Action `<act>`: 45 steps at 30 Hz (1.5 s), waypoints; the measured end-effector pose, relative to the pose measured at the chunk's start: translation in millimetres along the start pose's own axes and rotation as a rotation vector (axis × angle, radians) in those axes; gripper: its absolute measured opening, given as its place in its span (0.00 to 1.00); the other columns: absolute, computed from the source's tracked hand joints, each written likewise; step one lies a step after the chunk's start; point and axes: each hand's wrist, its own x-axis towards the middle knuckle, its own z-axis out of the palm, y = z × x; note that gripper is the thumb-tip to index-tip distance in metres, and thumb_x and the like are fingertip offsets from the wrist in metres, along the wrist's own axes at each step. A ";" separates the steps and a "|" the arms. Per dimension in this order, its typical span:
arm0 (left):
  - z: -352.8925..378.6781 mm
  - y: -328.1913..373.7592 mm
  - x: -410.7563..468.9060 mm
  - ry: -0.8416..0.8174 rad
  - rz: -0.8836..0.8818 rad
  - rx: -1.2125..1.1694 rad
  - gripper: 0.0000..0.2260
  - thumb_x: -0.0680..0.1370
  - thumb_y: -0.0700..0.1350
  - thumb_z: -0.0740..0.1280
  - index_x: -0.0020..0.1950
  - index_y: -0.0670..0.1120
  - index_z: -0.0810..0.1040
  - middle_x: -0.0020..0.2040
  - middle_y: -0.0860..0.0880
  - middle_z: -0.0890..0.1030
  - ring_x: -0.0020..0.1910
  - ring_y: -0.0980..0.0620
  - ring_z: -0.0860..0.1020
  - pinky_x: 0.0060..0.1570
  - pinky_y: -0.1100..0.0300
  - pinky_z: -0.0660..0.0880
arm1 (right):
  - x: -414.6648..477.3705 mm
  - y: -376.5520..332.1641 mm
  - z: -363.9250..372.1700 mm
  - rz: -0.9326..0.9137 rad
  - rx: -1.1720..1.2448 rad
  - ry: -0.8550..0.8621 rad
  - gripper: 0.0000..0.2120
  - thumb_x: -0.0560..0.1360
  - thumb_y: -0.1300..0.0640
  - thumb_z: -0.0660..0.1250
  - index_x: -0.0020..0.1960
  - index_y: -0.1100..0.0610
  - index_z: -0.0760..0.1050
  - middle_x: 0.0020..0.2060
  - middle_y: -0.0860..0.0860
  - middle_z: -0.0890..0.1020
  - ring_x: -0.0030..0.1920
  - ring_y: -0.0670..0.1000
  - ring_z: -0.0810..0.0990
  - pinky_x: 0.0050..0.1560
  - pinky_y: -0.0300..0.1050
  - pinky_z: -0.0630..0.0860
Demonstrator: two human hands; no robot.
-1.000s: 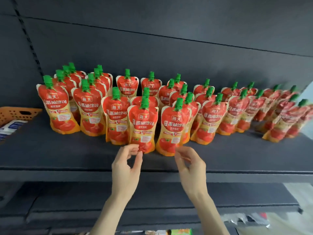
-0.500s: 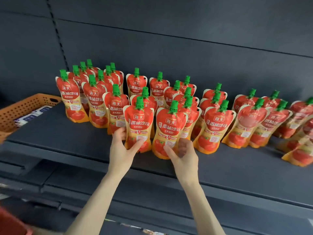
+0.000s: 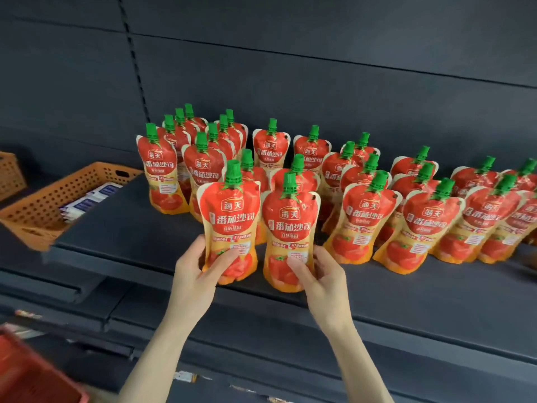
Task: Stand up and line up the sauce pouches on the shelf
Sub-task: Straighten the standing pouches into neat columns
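- My left hand (image 3: 193, 274) grips a red-and-yellow, green-capped plastic sauce pouch (image 3: 229, 216), upright;
- my right hand (image 3: 322, 274) grips the neighbouring pouch (image 3: 290, 225) on the dark grey shelf (image 3: 130, 237)

Dark grey back panels (image 3: 319, 53), slotted upright strip (image 3: 132, 45), orange perforated basket (image 3: 43, 205) at left, red crate (image 3: 26, 370) lower left.

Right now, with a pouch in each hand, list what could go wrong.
1. The left pouch and right pouch, gripped low by the left hand and right hand, are held close to the front edge of the shelf; released tilted, they might topple off.
2. Pushing them back could knock over the tightly packed pouches behind.
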 end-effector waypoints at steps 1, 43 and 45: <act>-12.6 -1.3 3.9 -0.002 -0.001 0.001 0.10 0.72 0.41 0.69 0.52 0.49 0.77 0.46 0.58 0.83 0.47 0.59 0.81 0.40 0.69 0.76 | 0.5 -1.1 13.2 -0.004 0.016 -0.002 0.04 0.74 0.57 0.68 0.49 0.56 0.77 0.43 0.49 0.84 0.45 0.49 0.83 0.45 0.41 0.79; -194.7 -57.9 132.8 -0.267 -0.005 0.289 0.15 0.70 0.43 0.74 0.53 0.50 0.74 0.49 0.59 0.80 0.48 0.64 0.79 0.42 0.71 0.73 | 45.8 10.9 208.0 -0.014 -0.211 0.195 0.19 0.72 0.61 0.72 0.58 0.51 0.68 0.50 0.41 0.78 0.52 0.37 0.77 0.48 0.26 0.73; -194.9 -59.3 134.5 -0.266 0.005 0.291 0.15 0.70 0.43 0.74 0.54 0.49 0.74 0.49 0.58 0.81 0.49 0.62 0.79 0.43 0.70 0.73 | 47.0 12.4 207.1 -0.026 -0.236 0.200 0.18 0.72 0.61 0.71 0.58 0.53 0.69 0.51 0.44 0.79 0.52 0.38 0.77 0.47 0.24 0.72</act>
